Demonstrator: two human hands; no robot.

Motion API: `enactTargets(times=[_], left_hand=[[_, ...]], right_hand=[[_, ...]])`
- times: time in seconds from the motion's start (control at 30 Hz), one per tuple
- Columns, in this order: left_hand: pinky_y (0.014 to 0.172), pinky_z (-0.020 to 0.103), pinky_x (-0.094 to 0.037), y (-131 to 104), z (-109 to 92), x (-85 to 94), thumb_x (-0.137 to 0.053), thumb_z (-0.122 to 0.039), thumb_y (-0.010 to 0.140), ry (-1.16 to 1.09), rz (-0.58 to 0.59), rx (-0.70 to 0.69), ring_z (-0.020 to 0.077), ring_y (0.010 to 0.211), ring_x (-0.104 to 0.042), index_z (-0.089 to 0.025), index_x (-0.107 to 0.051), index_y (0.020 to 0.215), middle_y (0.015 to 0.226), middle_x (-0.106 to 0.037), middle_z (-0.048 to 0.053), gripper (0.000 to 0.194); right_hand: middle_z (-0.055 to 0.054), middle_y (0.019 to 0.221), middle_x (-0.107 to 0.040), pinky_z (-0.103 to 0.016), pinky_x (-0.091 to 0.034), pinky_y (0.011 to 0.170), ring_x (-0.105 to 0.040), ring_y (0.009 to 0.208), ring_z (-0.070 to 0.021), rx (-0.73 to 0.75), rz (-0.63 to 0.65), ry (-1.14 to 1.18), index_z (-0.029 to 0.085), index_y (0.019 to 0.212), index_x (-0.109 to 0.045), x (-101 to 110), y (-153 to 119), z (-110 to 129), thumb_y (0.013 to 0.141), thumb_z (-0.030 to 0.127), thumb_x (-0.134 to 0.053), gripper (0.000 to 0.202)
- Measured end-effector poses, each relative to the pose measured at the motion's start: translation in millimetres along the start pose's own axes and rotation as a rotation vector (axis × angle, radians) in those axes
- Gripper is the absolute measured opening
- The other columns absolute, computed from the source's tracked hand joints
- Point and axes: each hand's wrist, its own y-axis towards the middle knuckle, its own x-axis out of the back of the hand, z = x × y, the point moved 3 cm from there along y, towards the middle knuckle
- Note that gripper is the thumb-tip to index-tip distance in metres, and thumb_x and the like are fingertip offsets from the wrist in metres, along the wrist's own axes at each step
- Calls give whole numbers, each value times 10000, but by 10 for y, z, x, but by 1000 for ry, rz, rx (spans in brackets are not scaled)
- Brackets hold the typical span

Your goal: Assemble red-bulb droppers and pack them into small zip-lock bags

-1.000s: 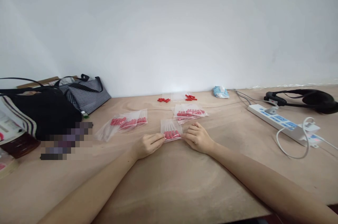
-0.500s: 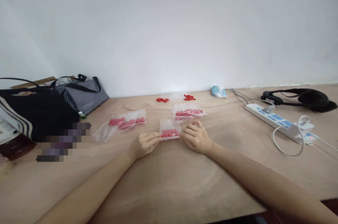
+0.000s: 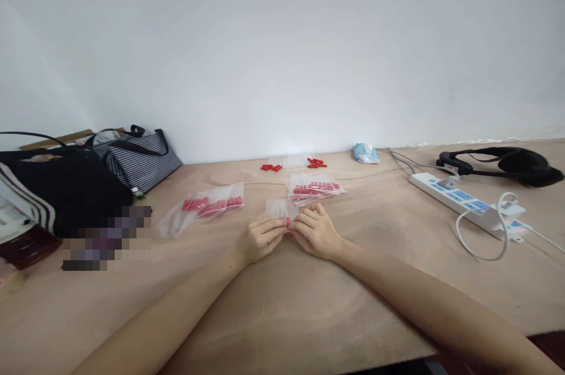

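Note:
Near the middle of the table a small clear plastic bag (image 3: 281,208) lies between my hands, its near edge covered by my fingers. My left hand (image 3: 263,238) pinches that edge from the left, and my right hand (image 3: 316,231) pinches it from the right, the fingertips of both close together. A bit of red shows between them. Behind my right hand lie clear bags with red pieces (image 3: 315,188). More such bags (image 3: 212,204) overlap to the left. Further back, loose red pieces (image 3: 271,168) lie on either side of clear material by the wall.
On the left stand a black bag (image 3: 83,186), a striped bag (image 3: 141,157) and a blurred-out item (image 3: 108,236). A blue and white packet (image 3: 366,153) lies by the wall. To the right are a white power strip (image 3: 463,201) with cables and a black headset (image 3: 498,166).
My left hand has moved right along the bag's near edge, and my right hand slightly left. Their fingertips now nearly meet and cover most of the red pieces inside.

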Motion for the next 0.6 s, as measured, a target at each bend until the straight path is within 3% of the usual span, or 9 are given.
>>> enactTargets(times=[0.23,0.43,0.6], left_hand=[[688,299,-506,-38,-2,137,-517,-80,804,133,8,-81,148,730,-613,-149,-570,845,786,-664,45,96],[561,249,-461,-141,36,312,-454,-103,851,277,68,-92,122,568,-543,-132,-553,747,614,-589,17,146],[466,219,-398,-172,80,316,-437,-161,874,293,137,-67,105,462,-477,-150,-558,676,514,-519,-12,233]], right_hand=[[-17,649,-573,-319,-252,686,-464,659,-129,22,5,-16,155,725,-562,49,3,-6,844,168,-416,188],[-13,621,-555,-315,-253,694,-456,648,-125,12,-5,9,151,676,-542,43,-5,-24,840,168,-410,211],[-1,589,-551,-317,-260,720,-454,633,-115,-15,-9,56,151,636,-555,15,-16,-54,827,182,-451,220]])
